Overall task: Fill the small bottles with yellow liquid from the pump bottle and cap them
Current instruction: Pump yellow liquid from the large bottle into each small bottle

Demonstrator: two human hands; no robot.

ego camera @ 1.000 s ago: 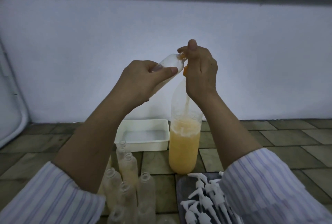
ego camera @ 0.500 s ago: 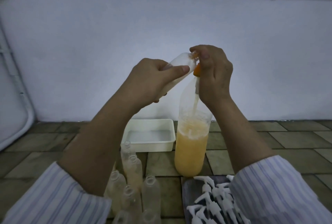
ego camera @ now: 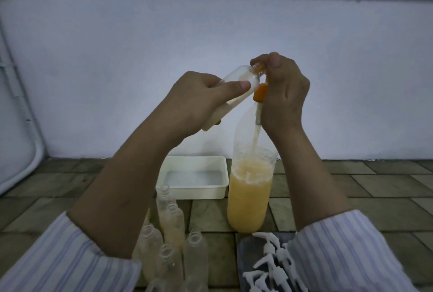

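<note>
Clear small bottle [ego camera: 236, 83] gripped in left hand [ego camera: 199, 102], long axis tilted, mouth toward 2 o'clock meeting pump nozzle [ego camera: 328, 69]; right hand [ego camera: 284, 95] curled around pump head.

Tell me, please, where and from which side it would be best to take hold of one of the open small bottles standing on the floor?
Probably round the straight body just below the neck, coming from above and the right. The small bottles stand upright, packed close together, so only the outer one's right side is free; the left arm overhangs their left. Fingers should stay off the open mouth.
</note>
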